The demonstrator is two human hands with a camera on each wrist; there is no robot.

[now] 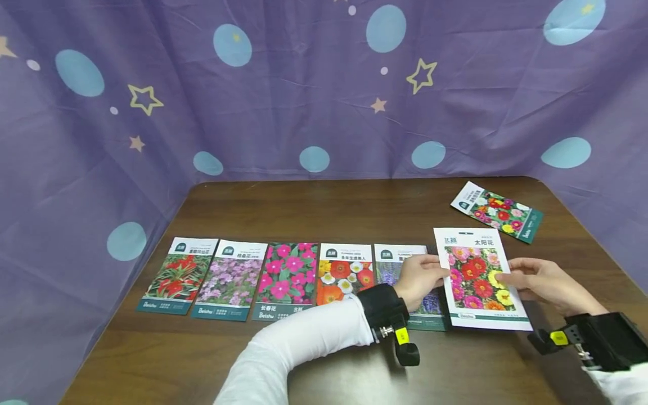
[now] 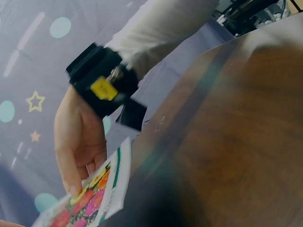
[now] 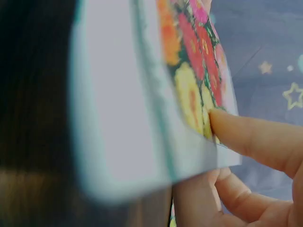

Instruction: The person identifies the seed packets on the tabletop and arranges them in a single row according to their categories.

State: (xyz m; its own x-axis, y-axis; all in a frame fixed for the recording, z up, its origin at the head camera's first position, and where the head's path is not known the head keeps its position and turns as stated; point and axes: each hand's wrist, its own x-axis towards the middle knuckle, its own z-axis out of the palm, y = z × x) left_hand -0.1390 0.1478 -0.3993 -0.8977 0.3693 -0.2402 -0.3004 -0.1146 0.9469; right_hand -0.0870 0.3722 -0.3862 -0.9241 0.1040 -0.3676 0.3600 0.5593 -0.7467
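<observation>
Both hands hold a white-bordered seed packet (image 1: pixel 481 278) with a picture of pink, red and yellow flowers, raised and tilted above the right part of the table. My left hand (image 1: pixel 420 281) pinches its left edge. At the opposite edge, the thumb of my right hand (image 1: pixel 549 284) lies on the printed front, with the other fingers behind. The right wrist view shows this thumb (image 3: pixel 255 137) close up on the packet (image 3: pixel 189 85). Under my left hand and wrist lies a packet with purple flowers (image 1: pixel 388 273), partly covered.
On the brown table (image 1: pixel 304 214), packets lie in a row: red flowers (image 1: pixel 177 275), lilac flowers (image 1: pixel 230 281), magenta flowers (image 1: pixel 288 273) and orange-and-white flowers (image 1: pixel 346 275). Another packet (image 1: pixel 498 212) lies slanted at the back right. A purple patterned cloth (image 1: pixel 314 101) hangs behind.
</observation>
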